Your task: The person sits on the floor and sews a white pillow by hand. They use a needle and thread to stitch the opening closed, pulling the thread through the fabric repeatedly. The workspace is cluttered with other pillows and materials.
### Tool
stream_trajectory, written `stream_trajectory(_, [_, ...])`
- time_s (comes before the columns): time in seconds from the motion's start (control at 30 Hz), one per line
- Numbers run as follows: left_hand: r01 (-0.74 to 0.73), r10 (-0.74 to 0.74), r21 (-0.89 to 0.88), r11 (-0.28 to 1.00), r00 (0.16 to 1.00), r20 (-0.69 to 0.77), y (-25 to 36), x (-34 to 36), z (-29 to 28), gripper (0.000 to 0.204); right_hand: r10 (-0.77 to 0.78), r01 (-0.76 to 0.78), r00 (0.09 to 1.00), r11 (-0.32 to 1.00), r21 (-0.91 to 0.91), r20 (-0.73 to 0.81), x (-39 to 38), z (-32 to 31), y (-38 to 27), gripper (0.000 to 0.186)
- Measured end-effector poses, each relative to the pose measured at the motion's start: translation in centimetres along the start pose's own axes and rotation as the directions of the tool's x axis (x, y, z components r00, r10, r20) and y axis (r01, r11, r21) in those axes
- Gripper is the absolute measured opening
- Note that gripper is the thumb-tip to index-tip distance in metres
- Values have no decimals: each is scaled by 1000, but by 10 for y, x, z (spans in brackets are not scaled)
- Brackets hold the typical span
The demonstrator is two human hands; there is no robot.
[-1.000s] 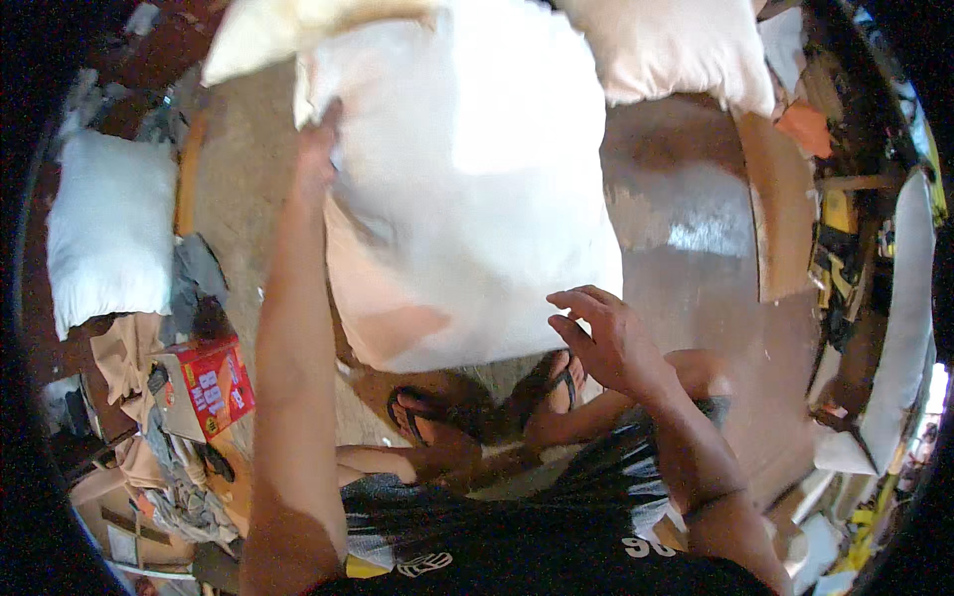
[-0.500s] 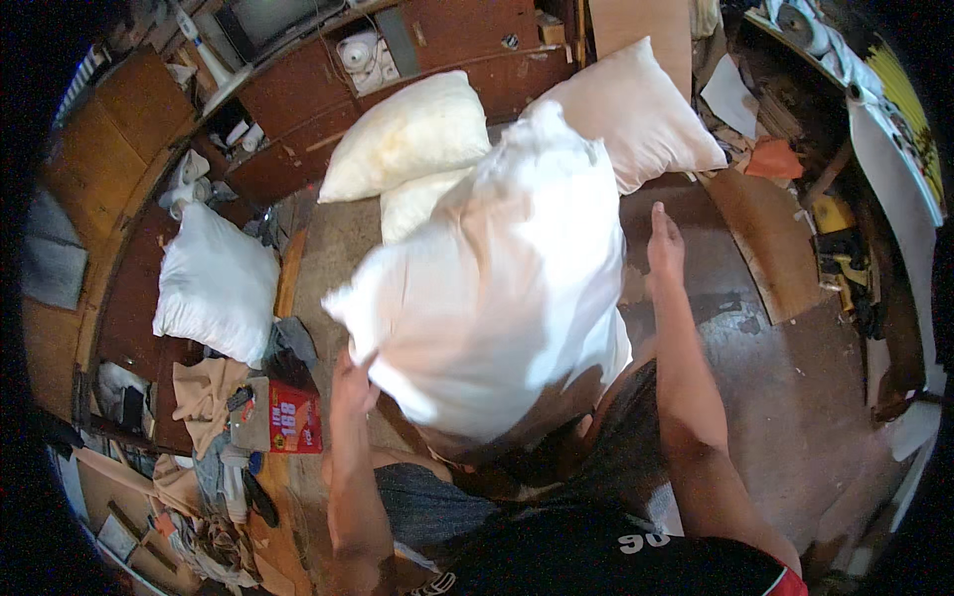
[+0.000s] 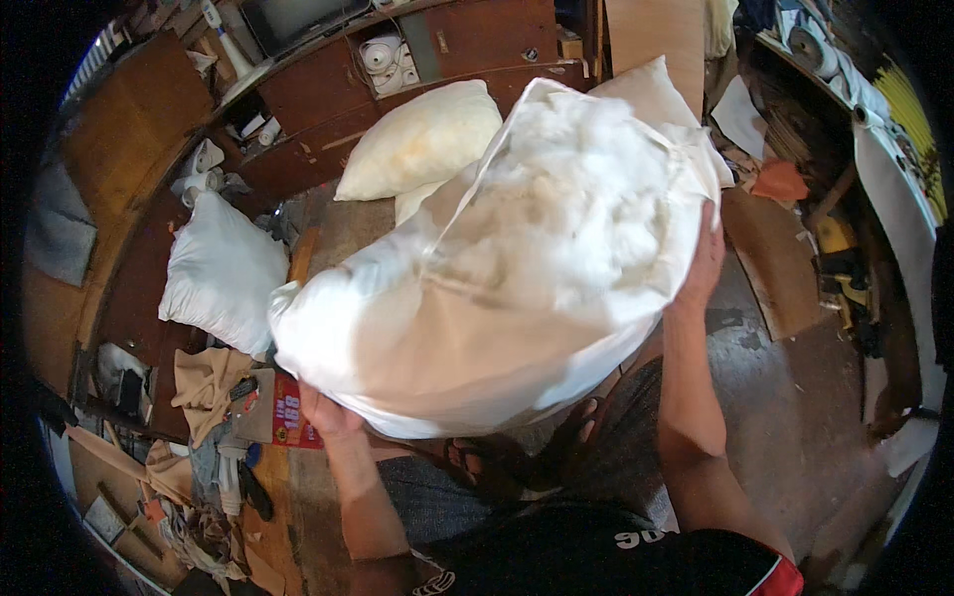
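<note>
Between my hands hangs a large white pillow. A long opening in its cover faces up and shows fluffy white stuffing. My left hand grips the pillow's lower left corner, with the fingers partly hidden beneath the cloth. At the right edge, my right hand holds the side of the cover, its fingertips tucked behind the fabric. Behind the held pillow lies a yellowish stained pillow, and a beige pillow is mostly covered by it.
A white pillow rests at the left beside a pile of cloth scraps. A red box stands near my left hand. Wooden cabinets line the back. A brown board lies on the floor at right.
The held pillow has turned so its stuffed opening now faces up. My right hand, apart from it before, now grips its right side. My left hand has moved left and lower.
</note>
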State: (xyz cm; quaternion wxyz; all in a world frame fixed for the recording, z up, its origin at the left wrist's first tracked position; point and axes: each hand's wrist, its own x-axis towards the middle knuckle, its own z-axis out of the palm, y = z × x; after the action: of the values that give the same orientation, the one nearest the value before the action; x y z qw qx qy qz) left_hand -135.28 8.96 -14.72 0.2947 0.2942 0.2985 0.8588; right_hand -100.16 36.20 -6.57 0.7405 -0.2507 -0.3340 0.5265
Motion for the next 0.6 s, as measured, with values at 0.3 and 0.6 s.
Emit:
stream_trajectory(0.3, [113, 180, 550, 827, 874, -451, -23, -46, -36, 34, 143, -105, 989, 826, -553, 25, -63, -120, 26, 27])
stream_trajectory(0.6, [-494, -10, 869, 37, 869, 494, 14, -30, 118, 51, 147, 102, 944, 722, -685, 296, -78, -133, -2, 31])
